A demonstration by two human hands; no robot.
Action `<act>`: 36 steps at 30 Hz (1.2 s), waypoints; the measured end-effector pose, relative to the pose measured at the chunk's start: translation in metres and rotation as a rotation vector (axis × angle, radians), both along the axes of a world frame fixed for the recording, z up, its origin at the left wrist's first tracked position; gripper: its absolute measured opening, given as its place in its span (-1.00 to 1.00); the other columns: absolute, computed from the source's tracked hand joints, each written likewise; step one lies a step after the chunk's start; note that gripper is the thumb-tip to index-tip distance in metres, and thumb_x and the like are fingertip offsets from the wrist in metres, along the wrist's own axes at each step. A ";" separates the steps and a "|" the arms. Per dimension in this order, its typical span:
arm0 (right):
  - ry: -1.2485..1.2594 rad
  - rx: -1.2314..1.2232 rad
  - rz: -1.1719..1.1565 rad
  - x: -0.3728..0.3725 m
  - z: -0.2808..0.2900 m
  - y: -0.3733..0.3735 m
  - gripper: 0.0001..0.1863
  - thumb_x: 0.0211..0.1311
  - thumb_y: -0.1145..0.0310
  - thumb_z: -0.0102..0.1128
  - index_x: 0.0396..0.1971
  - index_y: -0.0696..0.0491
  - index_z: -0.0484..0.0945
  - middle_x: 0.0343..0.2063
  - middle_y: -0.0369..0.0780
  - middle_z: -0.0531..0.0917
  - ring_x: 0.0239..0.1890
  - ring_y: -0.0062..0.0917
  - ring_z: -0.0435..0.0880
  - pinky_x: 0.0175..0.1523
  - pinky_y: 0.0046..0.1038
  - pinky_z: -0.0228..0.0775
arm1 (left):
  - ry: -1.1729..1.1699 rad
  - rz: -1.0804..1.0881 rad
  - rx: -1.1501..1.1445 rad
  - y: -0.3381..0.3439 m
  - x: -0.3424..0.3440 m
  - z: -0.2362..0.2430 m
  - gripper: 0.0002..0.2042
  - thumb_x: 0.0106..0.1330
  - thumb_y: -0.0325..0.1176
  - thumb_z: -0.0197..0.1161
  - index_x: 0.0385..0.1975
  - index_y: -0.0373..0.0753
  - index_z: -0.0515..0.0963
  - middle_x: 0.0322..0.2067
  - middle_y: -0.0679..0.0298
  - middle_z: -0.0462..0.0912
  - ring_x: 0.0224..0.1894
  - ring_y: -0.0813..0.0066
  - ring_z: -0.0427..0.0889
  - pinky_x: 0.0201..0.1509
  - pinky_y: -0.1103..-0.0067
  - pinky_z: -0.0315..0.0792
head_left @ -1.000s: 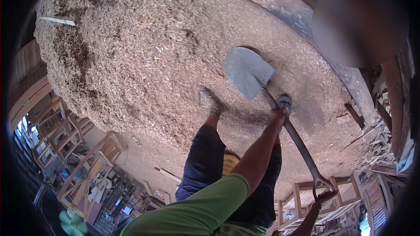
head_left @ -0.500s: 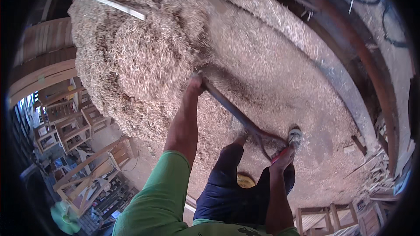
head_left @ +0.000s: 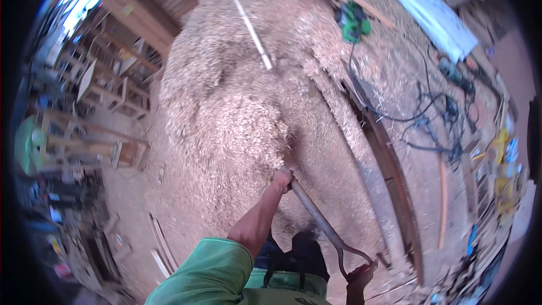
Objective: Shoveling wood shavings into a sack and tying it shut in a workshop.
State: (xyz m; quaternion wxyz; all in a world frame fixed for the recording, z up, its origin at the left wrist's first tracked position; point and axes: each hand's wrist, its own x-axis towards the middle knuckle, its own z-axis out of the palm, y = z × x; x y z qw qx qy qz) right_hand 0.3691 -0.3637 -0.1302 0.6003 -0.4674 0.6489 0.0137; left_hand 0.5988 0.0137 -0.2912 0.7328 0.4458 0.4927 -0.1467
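My left hand (head_left: 283, 179) is closed around the lower shaft of a shovel (head_left: 314, 212). At the shaft's near end, to the right, my right hand (head_left: 361, 274) grips the forked handle. The shovel slants away to the left, and its blade is hidden by wood shavings. A clump of pale shavings (head_left: 240, 127) lies just past my left hand, against the large pile of wood shavings (head_left: 195, 101). A thin, pale wooden strip (head_left: 247, 21) lies across the top of that pile.
A long, dark timber beam (head_left: 400, 192) runs along the right side. Beyond it are a green power tool (head_left: 354, 22), tangled black cables (head_left: 443, 130) and a white sack (head_left: 435, 18). Wooden frames (head_left: 107, 87) stand at the left, near a green fan (head_left: 29, 144).
The view has swung rightward, bringing the power tools and cables into sight. Both hands keep their hold on the shovel. Its handle end and my right hand now appear lower in the picture.
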 end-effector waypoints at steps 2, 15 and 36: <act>-0.087 0.033 0.150 -0.008 0.046 -0.038 -0.41 0.21 -0.32 -0.12 -0.70 -0.10 0.21 -0.88 -0.38 0.19 -0.89 -0.57 0.18 -0.80 -0.54 0.07 | -0.010 0.075 -0.022 -0.029 -0.029 0.049 -0.79 0.34 -0.37 0.07 -0.11 -0.30 0.37 -0.39 0.11 0.49 -0.42 0.27 0.52 -0.50 0.29 0.48; -0.302 -0.128 0.771 0.030 0.253 -0.150 -0.49 0.25 -0.25 -0.06 -0.60 -0.09 0.30 -0.82 -0.39 0.32 -0.85 -0.61 0.28 -0.77 -0.54 0.17 | 0.052 0.609 -0.178 -0.091 -0.209 0.277 -0.70 0.20 -0.40 0.11 -0.06 -0.28 0.42 -0.21 0.12 0.53 -0.19 0.28 0.58 -0.27 0.22 0.55; -0.472 -0.248 1.785 0.169 0.362 0.210 -0.45 0.12 -0.33 0.07 -0.72 -0.19 0.27 -0.85 -0.48 0.25 -0.85 -0.72 0.21 -0.74 -0.64 0.01 | -0.123 1.416 -0.329 0.020 -0.467 0.398 -0.66 0.30 -0.43 -0.04 0.03 -0.31 0.10 -0.11 0.05 0.38 -0.06 0.16 0.50 -0.01 0.12 0.53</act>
